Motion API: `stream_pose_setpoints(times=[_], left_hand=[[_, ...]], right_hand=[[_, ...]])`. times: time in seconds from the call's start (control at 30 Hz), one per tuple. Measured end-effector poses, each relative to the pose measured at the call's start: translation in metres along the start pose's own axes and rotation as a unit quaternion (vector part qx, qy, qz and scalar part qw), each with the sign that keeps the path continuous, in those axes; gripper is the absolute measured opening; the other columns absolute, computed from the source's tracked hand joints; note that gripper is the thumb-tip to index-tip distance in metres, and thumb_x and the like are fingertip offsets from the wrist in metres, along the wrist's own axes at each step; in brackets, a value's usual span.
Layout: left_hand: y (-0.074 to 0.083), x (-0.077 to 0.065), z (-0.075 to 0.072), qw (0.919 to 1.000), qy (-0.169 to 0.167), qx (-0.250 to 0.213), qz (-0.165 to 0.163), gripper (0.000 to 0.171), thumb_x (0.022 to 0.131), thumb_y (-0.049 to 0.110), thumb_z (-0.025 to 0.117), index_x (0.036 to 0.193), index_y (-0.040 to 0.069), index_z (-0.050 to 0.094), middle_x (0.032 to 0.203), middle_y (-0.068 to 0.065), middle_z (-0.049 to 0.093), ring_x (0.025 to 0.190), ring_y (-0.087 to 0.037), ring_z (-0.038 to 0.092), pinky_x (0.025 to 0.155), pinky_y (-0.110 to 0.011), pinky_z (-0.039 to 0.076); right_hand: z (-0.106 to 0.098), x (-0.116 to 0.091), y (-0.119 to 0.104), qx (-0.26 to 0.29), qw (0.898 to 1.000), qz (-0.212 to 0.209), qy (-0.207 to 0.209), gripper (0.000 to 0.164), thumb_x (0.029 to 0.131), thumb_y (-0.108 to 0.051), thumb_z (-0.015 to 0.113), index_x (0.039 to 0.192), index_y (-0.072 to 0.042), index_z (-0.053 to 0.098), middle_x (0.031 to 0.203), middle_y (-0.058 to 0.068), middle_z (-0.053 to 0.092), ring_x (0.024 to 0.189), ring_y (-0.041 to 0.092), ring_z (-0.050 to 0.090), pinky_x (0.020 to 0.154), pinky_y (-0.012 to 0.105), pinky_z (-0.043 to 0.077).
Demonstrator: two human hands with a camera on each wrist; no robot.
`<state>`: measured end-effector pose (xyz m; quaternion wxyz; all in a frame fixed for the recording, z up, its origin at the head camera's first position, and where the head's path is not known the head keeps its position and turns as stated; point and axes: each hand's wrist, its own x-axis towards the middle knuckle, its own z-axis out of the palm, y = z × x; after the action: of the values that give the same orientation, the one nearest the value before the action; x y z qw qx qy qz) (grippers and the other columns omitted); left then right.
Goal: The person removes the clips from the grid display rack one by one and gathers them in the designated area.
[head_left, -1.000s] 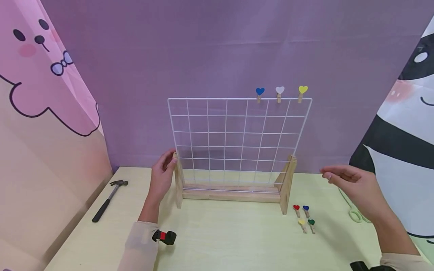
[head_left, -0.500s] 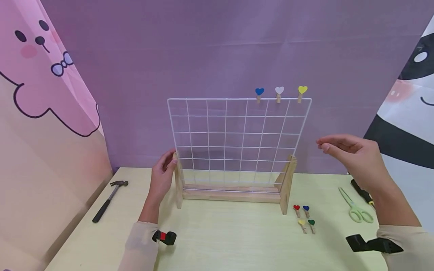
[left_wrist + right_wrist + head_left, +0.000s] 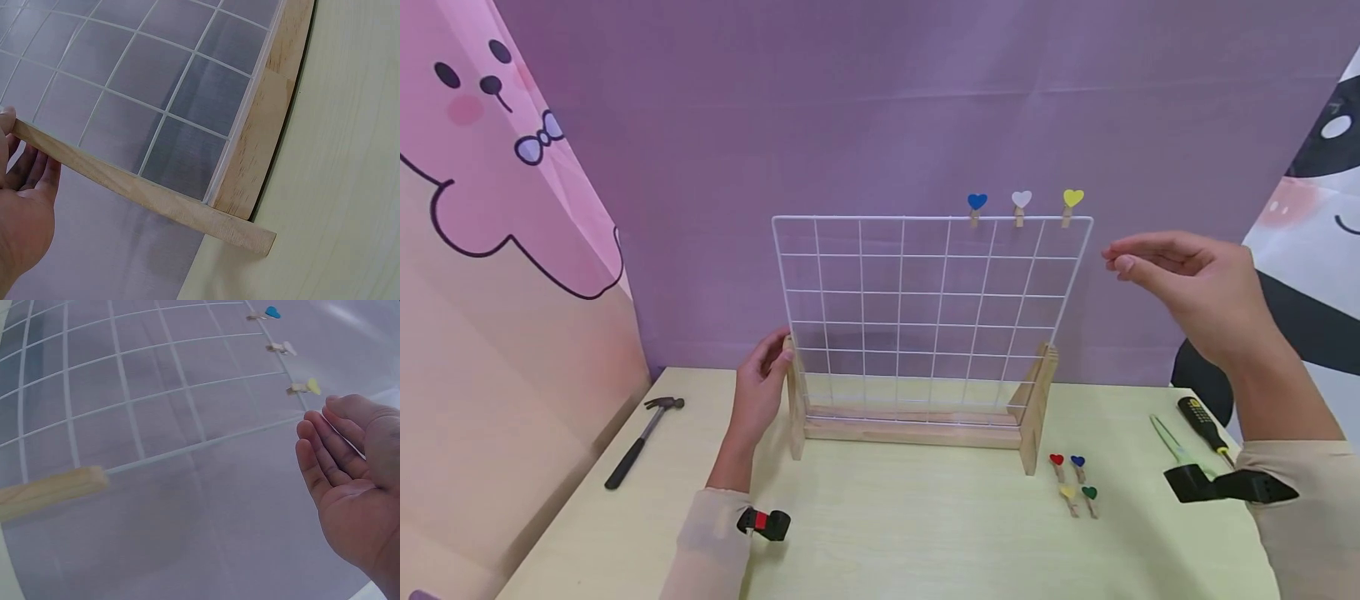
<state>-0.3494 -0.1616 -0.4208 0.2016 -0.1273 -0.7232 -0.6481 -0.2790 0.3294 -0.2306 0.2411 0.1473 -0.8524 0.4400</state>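
A white wire grid stands in a wooden stand on the table. My left hand pinches the stand's left upright, thumb in front and fingers behind it. Three heart clothespins sit on the grid's top wire toward the right: blue, white and yellow. Raised in the air just right of the grid is my right hand, fingers loosely bent and nothing held. In the right wrist view its fingertips are near the yellow clothespin.
Heart clothespins in red, dark blue, pale yellow and green lie right of the stand. Farther right are green scissors, partly covered by the wrist camera, and a screwdriver. A hammer lies on the left.
My right hand has risen from low over the right of the table to near the grid's top right corner, uncovering the screwdriver. The left hand keeps its grip on the upright.
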Motion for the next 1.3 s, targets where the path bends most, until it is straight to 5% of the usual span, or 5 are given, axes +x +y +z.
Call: stream_pose_setpoints(times=[0.27,0.6,0.93,1.13,1.3], left_hand=[[0.000,-0.001,-0.001,1.0000,0.002,0.005,-0.006,0.042,0.107,0.015,0.057,0.148,0.009,0.054,0.145,-0.021,0.059,0.121,-0.007,0.058,0.098,-0.006,0.047],[-0.001,0.000,-0.001,1.0000,-0.002,-0.008,0.000,0.041,0.106,0.014,0.058,0.147,0.009,0.056,0.143,-0.020,0.060,0.119,-0.005,0.059,0.099,-0.008,0.048],[-0.001,0.000,0.001,1.0000,0.001,-0.006,0.003,0.043,0.106,0.013,0.058,0.147,0.004,0.054,0.144,-0.025,0.058,0.120,-0.005,0.059,0.098,-0.007,0.048],[0.000,0.001,0.001,0.9999,0.001,-0.009,0.005,0.041,0.106,0.013,0.058,0.146,0.007,0.056,0.143,-0.026,0.058,0.119,-0.005,0.059,0.098,-0.007,0.048],[0.000,0.001,0.001,1.0000,-0.001,-0.007,0.005,0.042,0.106,0.013,0.058,0.147,0.004,0.054,0.143,-0.026,0.058,0.118,-0.005,0.059,0.098,-0.008,0.048]], right_hand=[[-0.002,0.023,-0.022,0.045,0.998,-0.038,0.006,0.031,0.100,-0.013,0.068,0.129,-0.003,0.069,0.114,-0.012,0.075,0.104,0.001,0.069,0.090,0.003,0.049],[0.002,0.036,-0.040,0.069,0.996,-0.046,0.010,0.028,0.099,-0.011,0.069,0.126,-0.003,0.072,0.109,-0.013,0.076,0.102,0.003,0.070,0.091,0.004,0.050],[0.008,0.050,-0.056,0.148,0.988,-0.051,-0.003,0.030,0.094,-0.006,0.074,0.122,0.002,0.071,0.107,-0.006,0.079,0.100,0.005,0.073,0.089,0.006,0.052],[0.014,0.057,-0.067,0.098,0.994,-0.047,-0.001,0.030,0.096,-0.014,0.074,0.124,-0.003,0.072,0.109,-0.009,0.077,0.103,0.004,0.071,0.090,0.005,0.050],[0.021,0.066,-0.077,0.128,0.990,-0.050,-0.012,0.031,0.094,-0.012,0.076,0.122,0.000,0.072,0.108,-0.006,0.078,0.101,0.005,0.072,0.089,0.007,0.052]])
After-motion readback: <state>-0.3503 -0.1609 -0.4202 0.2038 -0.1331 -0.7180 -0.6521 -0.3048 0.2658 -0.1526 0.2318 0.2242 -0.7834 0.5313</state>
